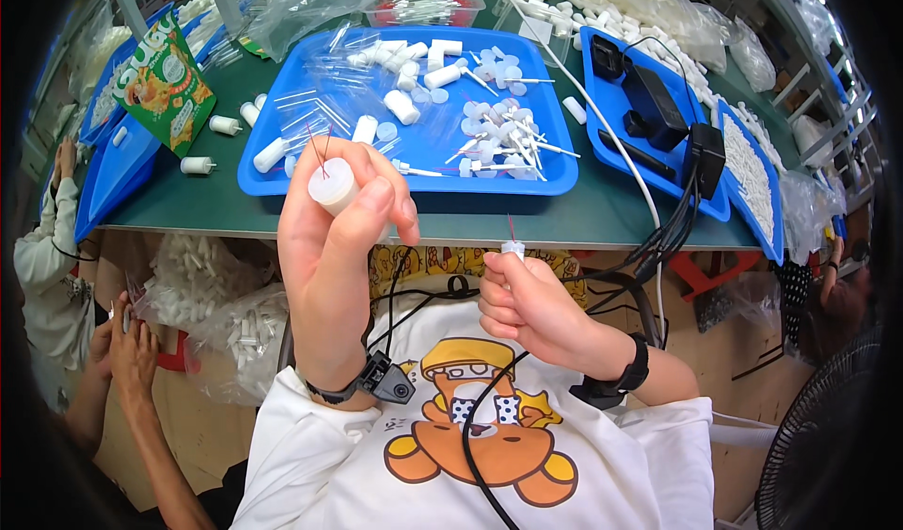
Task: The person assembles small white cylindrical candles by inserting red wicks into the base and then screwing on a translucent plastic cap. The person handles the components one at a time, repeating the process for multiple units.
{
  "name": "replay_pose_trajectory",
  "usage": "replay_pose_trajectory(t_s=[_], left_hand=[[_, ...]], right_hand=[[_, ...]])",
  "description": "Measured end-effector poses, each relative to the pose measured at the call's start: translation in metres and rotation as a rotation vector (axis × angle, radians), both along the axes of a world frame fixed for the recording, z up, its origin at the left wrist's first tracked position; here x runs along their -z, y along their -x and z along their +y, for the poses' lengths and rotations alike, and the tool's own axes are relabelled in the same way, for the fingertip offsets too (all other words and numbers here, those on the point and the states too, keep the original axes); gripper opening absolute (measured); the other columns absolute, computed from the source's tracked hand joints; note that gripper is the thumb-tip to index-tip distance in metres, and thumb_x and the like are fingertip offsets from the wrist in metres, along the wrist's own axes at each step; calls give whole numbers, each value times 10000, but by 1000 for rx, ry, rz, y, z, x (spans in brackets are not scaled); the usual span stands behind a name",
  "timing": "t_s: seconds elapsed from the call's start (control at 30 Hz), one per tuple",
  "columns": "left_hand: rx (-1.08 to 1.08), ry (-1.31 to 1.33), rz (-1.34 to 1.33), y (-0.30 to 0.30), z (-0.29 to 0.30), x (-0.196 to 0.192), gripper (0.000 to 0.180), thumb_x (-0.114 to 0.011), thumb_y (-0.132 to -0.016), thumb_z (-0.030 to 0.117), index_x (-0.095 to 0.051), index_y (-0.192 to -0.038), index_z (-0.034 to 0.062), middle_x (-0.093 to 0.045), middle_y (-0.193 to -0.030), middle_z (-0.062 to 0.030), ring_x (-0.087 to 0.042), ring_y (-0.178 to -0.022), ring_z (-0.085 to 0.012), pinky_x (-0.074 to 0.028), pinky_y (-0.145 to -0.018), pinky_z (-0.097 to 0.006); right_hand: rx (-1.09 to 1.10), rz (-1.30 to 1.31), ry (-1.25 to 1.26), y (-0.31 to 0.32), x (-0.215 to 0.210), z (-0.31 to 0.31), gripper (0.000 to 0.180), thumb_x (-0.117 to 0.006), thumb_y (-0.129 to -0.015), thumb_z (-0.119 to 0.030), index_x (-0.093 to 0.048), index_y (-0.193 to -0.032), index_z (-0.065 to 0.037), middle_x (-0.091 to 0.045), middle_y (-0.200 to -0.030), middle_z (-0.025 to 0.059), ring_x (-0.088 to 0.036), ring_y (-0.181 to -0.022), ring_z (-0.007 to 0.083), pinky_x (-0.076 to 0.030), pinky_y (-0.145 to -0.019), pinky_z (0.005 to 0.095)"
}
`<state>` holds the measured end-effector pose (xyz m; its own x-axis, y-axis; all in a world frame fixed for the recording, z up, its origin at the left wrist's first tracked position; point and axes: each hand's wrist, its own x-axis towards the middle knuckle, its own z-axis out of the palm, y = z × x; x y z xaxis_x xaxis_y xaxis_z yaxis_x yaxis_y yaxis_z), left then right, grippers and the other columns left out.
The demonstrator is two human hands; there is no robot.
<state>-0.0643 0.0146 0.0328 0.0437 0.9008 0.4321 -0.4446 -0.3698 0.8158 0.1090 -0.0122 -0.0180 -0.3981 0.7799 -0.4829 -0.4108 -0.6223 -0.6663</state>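
Pinched between the thumb and fingers of my left hand (pixel 320 248) is a short white plastic cylinder (pixel 332 188). Its round end faces up, and thin dark-red strands stick out of it. Lower and to the right, my right hand (pixel 538 306) is closed round a small white plastic piece (pixel 513 248), with one thin red strand rising from its top. Most of that piece is hidden in the fingers. Both hands are in front of the table edge, near a blue tray (pixel 536 184). In the tray lie white cylinders (pixel 402 107), pale round discs with white stems (pixel 499 135) and clear tubes (pixel 324 107).
On the green table (pixel 226 215), a green snack bag (pixel 162 88) stands at left. At right, a second blue tray (pixel 720 205) holds black devices and cables. A white cable (pixel 616 135) crosses the table. A fan (pixel 818 436) stands lower right; another person's hands (pixel 132 347) are at left.
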Motion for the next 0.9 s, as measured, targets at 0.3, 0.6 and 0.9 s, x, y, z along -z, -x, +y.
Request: replay_pose_trajectory(t_s=[0.3,0.6,0.9], left_hand=[[18,-7,11,0,-2,-3,86,-465,-845,103,-393,-856,58,-472,-726,-58,-469,-656,-112,-387,-604,-234],[31,1,27,-2,-1,2,88,-468,-847,107,-395,-861,59,-474,-727,-60,-470,-664,-113,-389,-602,-232],[5,10,35,-2,1,1,94,-469,-850,121,-400,-858,56,-479,-718,-55,-471,-647,-113,-389,-600,-232]], right_hand=[[-136,203,159,-19,-1,11,228,-430,-893,-207,-336,-714,-100,-293,-571,-35,-240,-450,70,-276,-452,236],[-9,-135,-68,-9,-4,-14,227,-447,-916,-232,-473,-865,-12,-554,-746,66,-584,-634,155,-476,-607,267],[-94,-109,-56,-17,-3,-7,443,-446,-924,-283,-340,-529,-114,-356,-457,-19,-390,-380,84,-403,-425,260]])
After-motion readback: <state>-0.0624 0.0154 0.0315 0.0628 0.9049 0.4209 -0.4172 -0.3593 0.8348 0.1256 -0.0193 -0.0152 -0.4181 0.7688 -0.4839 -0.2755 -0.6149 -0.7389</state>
